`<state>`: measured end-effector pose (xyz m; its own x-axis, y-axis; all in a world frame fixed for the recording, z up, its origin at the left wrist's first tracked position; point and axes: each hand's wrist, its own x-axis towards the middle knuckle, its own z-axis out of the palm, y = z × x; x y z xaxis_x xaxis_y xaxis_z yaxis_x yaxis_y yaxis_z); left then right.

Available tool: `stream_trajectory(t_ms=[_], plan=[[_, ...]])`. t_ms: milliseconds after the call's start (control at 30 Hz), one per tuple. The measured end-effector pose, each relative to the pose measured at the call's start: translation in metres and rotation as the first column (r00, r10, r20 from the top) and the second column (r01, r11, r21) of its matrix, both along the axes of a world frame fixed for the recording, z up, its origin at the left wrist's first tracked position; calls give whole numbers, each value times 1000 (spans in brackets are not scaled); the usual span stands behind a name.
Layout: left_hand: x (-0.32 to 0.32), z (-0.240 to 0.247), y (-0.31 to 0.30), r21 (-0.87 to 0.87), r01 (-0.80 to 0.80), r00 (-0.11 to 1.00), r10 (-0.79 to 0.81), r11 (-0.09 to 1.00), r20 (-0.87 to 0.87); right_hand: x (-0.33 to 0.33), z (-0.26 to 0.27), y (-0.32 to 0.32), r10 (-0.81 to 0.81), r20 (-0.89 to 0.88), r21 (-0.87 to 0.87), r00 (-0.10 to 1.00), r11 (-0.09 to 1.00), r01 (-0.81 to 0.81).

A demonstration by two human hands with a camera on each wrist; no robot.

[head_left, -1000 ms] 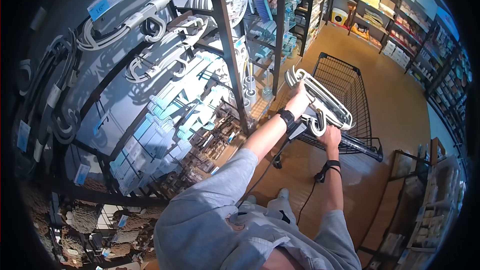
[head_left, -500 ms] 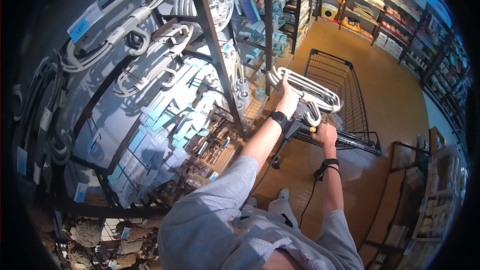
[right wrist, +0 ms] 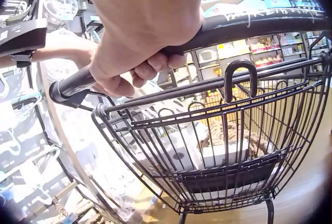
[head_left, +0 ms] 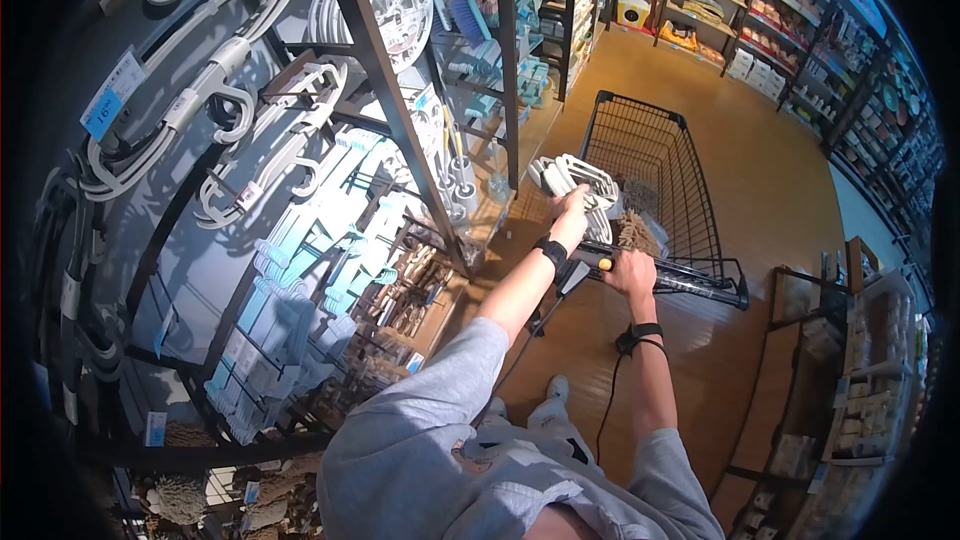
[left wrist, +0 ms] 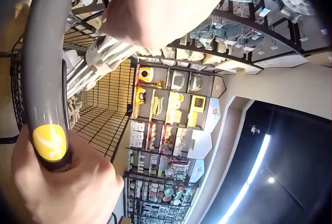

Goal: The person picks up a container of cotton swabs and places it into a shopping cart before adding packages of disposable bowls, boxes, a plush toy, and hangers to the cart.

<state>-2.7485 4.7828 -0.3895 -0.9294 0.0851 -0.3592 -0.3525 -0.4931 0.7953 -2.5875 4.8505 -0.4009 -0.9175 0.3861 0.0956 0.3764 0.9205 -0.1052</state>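
My left hand grips a bundle of white plastic clothes hangers at the cart's near left corner. The bundle overlaps the basket there in the head view. In the left wrist view, the hangers slant below that hand, a pale band around them. My right hand is wrapped around the dark handle of the black wire shopping cart, beside a yellow cap. Up close, its fingers curl under the bar. A brown shaggy item lies in the cart near the handle.
On the left stands a dark-framed rack with more white hangers, pale blue hangers and a blue-handled brush. Low shelving lines the right. Wooden floor stretches past the cart to stocked shelves.
The hangers have swung from lying lengthwise across the cart's near end to a more end-on slant, lower in view. My right hand has slid left along the handle. The brown item has come into sight.
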Motion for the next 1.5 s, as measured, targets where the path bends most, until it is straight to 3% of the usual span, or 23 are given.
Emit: stream_trajectory(t_ms=[67, 133, 200, 333, 367, 400, 500, 600, 633, 667, 733, 800, 867, 900, 1033, 1133, 1167, 1200, 1267, 1300, 1333, 1433, 1500], plan=[[2, 12, -10, -174, 201, 979, -194, 964, 56, -1, -1, 1, 14, 0, -10, 1000, 1000, -14], [-4, 5, -12, -245, 230, 973, -222, 942, 62, -2, -1, 3, 33, -28, -6, 999, 999, -33], [-7, -6, -25, -100, 493, 830, -502, 864, -243, -3, 0, 4, 52, -57, -1, 997, 999, -52], [-27, -47, 11, -98, 467, 880, -472, 879, -39, -11, 2, 5, 55, -56, -23, 997, 998, -57], [-26, -36, 7, -191, 569, 793, -595, 800, -127, -13, 0, 6, 63, -63, -31, 996, 997, -65], [-19, -33, 12, -274, 526, 771, -587, 805, -245, -16, -1, 7, 65, -63, -30, 996, 997, -67], [-9, -31, 31, -489, 544, 640, -714, 682, -285, -24, -3, 10, 100, -54, -7, 994, 995, -101], [1, 10, 37, -715, 597, 285, -930, 363, -234, -38, -14, 14, 78, -36, 18, 996, 997, -78], [-3, 14, 45, -873, 484, 242, -968, 59, 69, -41, -16, 15, 82, -38, 17, 996, 997, -81], [-3, 12, 50, -904, 427, 88, -996, 25, 14, -44, -19, 17, 89, -55, 10, 995, 996, -89], [-1, 8, 58, -940, 325, 96, -985, -104, 142, -49, -25, 20, 97, -77, 0, 992, 995, -98], [-5, -5, 62, -923, 359, 142, -969, -139, 201, -54, -29, 20, 148, -256, 11, 955, 989, -150], [-10, -12, 57, -929, 367, 249, -967, 41, 55, -60, -25, 21, 150, -189, -1, 970, 988, -153], [-14, -6, 55, -933, 358, 230, -964, -42, 131, -62, -22, 22, 154, -147, -3, 977, 988, -156], [-30, 2, 41, -917, 398, 149, -986, -14, 80, -77, -13, 19, 150, -91, -26, 984, 988, -153], [-37, 7, 33, -935, 353, 310, -947, 29, 88, -82, 0, 19, 172, -88, -12, 981, 985, -173], [-33, 1, 26, -961, 191, 398, -911, 200, -110, -87, -4, 22, 177, -91, -16, 980, 984, -179], [-34, -2, 19, -947, 131, 453, -868, 292, -205, -92, -8, 25, 199, -107, -21, 974, 979, -202], [-39, -3, 5, -971, -67, 454, -859, 230, -234, -101, -13, 29, 224, -124, -30, 967, 973, -229], [-40, -3, -4, -943, -266, 381, -877, 200, -293, -106, -14, 30, 242, -140, -14, 960, 969, -247], [-40, -3, -11, -963, -225, 436, -868, 150, -237, -111, -14, 31, 261, -156, 3, 953, 965, -264], [-54, -13, -14, -948, -305, 425, -878, 91, -220, -116, 2, 32, 269, -131, -70, 954, 958, -279], [-60, -9, -11, -979, -205, 432, -897, 7, -97, -115, 10, 38, 270, -143, -134, 952, 948, -289]])
